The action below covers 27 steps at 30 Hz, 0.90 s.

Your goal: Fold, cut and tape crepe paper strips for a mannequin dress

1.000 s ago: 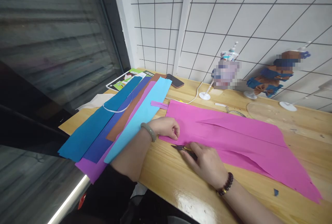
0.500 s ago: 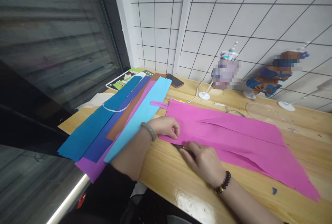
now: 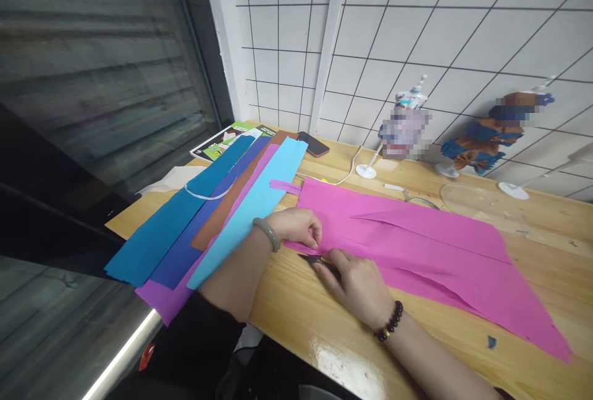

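A large pink cloth (image 3: 417,233) lies across the table with a few raised creases. My left hand (image 3: 299,227), with a bangle at the wrist, is closed at the cloth's left end, its thumb and fingertips pinched at the near corner. In my right hand (image 3: 359,279), just to the right, is a pair of small dark scissors (image 3: 315,258). Their pointed tip aims left along the cloth's near edge; the handles are mostly hidden under my fingers. A narrow pink strip (image 3: 285,186) sticks out from the cloth's far left corner.
Left of my hands, overlapping strips of teal (image 3: 180,221), blue, brown, purple and light blue cloth (image 3: 250,208) hang partly over the table edge. Behind are a phone (image 3: 314,145), magazines (image 3: 217,144), a white cable (image 3: 349,168) and dressed miniature stands (image 3: 410,100) along the tiled wall.
My right hand has shifted slightly left and up with the scissors, and more of their tip shows beside the cloth's edge. My left hand stays in place.
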Tool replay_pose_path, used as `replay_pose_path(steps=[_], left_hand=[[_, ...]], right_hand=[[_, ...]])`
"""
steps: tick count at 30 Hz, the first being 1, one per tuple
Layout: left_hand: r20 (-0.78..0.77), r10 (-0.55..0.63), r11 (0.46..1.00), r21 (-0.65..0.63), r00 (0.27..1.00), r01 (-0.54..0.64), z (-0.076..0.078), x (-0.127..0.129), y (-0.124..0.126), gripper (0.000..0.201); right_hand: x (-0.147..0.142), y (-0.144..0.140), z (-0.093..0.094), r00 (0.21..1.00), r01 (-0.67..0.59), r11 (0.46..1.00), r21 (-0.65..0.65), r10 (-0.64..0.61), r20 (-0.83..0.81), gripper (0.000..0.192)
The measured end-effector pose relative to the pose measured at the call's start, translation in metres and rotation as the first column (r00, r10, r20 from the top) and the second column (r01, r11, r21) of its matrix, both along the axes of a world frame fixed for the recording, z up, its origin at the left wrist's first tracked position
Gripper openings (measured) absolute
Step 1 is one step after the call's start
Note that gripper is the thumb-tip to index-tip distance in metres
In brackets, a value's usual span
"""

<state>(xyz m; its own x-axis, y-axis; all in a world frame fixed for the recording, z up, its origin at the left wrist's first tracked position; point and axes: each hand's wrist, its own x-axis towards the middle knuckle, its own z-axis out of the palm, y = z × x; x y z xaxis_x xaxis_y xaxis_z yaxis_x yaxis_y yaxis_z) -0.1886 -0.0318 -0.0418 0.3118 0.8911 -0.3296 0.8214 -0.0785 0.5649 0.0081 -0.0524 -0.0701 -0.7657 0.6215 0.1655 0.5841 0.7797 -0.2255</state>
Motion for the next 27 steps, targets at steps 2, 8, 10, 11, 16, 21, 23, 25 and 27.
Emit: replay_pose_path(steps=[2,8,10,11,16,21,23,25,27], left_hand=[[-0.001,0.0,1.0,0.001,1.0,0.0,0.0,0.0,0.0,0.016],[0.004,-0.002,1.0,0.0,1.0,0.002,-0.001,0.0,0.0,0.017],[0.006,-0.004,1.0,0.006,1.0,0.003,-0.002,0.0,0.0,0.017],[0.006,-0.005,1.0,0.009,1.0,0.005,-0.002,-0.001,0.0,0.016],[0.006,-0.002,1.0,0.005,1.0,0.002,-0.002,-0.001,0.0,0.017],[0.002,-0.005,1.0,0.002,1.0,0.005,-0.002,-0.001,0.0,0.016],[0.012,-0.002,1.0,-0.001,1.0,0.002,-0.002,-0.001,0.0,0.016],[0.024,-0.003,1.0,-0.002,1.0,0.003,-0.003,-0.001,0.0,0.016],[0.031,-0.01,1.0,-0.001,0.999,0.01,-0.004,-0.002,0.001,0.016]], right_hand=[[0.001,0.0,-0.001,1.0,-0.003,1.0,-0.002,0.003,-0.004,0.032],[0.004,-0.001,-0.002,1.0,-0.004,1.0,-0.004,0.004,-0.02,0.032],[0.004,-0.002,-0.002,1.0,-0.001,1.0,-0.009,0.001,-0.02,0.031],[0.004,-0.002,-0.002,1.0,-0.001,1.0,-0.013,0.001,-0.019,0.031],[0.0,-0.003,-0.001,1.0,-0.001,1.0,-0.015,0.001,-0.013,0.03],[-0.006,-0.004,0.001,1.0,0.009,1.0,0.02,-0.008,-0.015,0.031],[-0.008,-0.004,0.001,1.0,0.006,1.0,0.019,-0.005,-0.015,0.03],[-0.01,-0.004,0.001,1.0,-0.001,1.0,0.013,0.001,-0.018,0.03],[-0.01,-0.003,0.001,1.0,-0.012,1.0,0.007,0.012,-0.024,0.029]])
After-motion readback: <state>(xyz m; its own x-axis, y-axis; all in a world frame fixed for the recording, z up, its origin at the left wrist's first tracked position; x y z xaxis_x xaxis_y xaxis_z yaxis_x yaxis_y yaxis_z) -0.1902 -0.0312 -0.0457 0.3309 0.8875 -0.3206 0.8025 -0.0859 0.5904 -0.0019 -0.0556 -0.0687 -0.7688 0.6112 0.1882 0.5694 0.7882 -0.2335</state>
